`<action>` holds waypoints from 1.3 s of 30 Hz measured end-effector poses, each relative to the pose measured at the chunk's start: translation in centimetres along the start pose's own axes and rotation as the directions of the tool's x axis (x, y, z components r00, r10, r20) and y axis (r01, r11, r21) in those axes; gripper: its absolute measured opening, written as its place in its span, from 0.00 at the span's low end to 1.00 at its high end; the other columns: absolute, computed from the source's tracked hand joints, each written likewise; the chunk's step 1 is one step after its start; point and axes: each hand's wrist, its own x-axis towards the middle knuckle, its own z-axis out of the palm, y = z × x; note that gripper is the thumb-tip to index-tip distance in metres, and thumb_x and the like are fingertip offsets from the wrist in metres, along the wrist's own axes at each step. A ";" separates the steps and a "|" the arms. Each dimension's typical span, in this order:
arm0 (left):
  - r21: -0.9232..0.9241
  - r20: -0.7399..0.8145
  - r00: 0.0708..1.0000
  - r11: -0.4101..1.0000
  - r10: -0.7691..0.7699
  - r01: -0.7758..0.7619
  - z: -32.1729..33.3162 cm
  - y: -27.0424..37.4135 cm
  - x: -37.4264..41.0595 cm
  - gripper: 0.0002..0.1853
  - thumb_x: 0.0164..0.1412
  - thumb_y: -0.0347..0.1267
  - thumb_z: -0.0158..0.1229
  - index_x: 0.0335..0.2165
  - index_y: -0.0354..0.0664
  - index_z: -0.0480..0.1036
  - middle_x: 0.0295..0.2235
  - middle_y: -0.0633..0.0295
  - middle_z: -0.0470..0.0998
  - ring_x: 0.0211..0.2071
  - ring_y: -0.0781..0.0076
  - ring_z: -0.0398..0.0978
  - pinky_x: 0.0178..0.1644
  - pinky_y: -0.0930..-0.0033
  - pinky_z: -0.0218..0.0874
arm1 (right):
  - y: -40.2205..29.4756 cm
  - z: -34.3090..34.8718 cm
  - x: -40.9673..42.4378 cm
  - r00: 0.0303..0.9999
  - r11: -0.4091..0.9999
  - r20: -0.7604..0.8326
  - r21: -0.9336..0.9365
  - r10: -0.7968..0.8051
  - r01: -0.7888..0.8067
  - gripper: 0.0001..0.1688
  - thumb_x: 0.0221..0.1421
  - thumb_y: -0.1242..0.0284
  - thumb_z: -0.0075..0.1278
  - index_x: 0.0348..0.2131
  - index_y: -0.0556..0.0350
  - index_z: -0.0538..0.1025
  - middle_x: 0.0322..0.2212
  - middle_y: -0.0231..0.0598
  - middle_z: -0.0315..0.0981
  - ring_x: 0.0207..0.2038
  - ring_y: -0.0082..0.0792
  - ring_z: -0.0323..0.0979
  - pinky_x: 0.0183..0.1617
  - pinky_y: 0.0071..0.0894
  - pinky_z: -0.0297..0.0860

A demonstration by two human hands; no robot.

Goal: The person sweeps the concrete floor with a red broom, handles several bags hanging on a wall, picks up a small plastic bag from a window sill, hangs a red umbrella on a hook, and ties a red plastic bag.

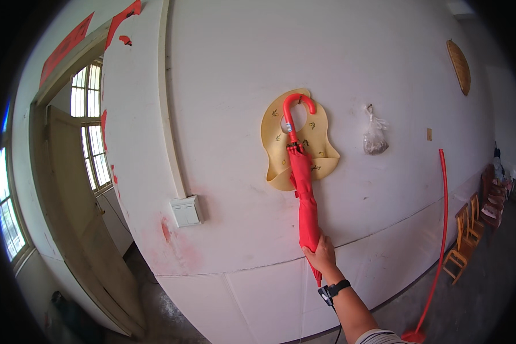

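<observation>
My right hand [322,257] grips a folded red umbrella [308,215] low on its canopy, just above the tip. The umbrella hangs nearly upright along the wall, its red crook handle [287,112] at the top, by a hook. Whether the hook carries its weight, I cannot tell. Behind the handle hangs a yellow bib [271,137] with a leaf print and a catch pocket, partly hidden by the umbrella. A black strap with a small device [332,291] sits on my right wrist. My left hand is out of view.
A knotted plastic bag [375,139] hangs right of the bib. Left are a wall switch [186,211] and an open door [86,206]. A red long-handled tool [443,215] leans against the wall, near wooden chairs [462,247]. A woven tray [459,69] hangs high up.
</observation>
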 end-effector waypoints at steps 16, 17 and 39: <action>-0.229 -0.167 0.981 0.972 -0.097 0.057 4.4 15.5 3.3 0.16 0.50 0.23 0.59 0.41 0.33 0.73 0.37 0.62 0.77 0.38 0.74 0.74 0.44 0.72 0.65 | 3.8 -3.1 -23.6 0.856 0.976 0.491 0.049 0.163 -0.214 0.33 0.43 0.74 0.56 0.50 0.60 0.64 0.33 0.44 0.68 0.34 0.39 0.68 0.38 0.36 0.67; -0.324 -0.174 0.973 0.942 -0.152 0.089 4.5 15.1 3.4 0.15 0.52 0.24 0.58 0.41 0.33 0.72 0.37 0.61 0.77 0.39 0.73 0.74 0.44 0.71 0.65 | 3.7 -3.3 -24.4 0.819 0.976 0.560 0.080 0.122 -0.201 0.31 0.44 0.74 0.56 0.49 0.60 0.66 0.31 0.43 0.68 0.32 0.38 0.69 0.37 0.35 0.67; -0.603 -0.549 0.714 0.798 -0.434 0.022 0.4 11.5 -14.2 0.12 0.56 0.32 0.58 0.37 0.36 0.73 0.30 0.63 0.77 0.28 0.72 0.76 0.31 0.68 0.69 | -11.2 6.3 -38.4 -0.230 0.642 0.839 0.172 -0.493 -0.748 0.25 0.56 0.63 0.51 0.47 0.64 0.69 0.26 0.32 0.72 0.26 0.20 0.70 0.30 0.20 0.68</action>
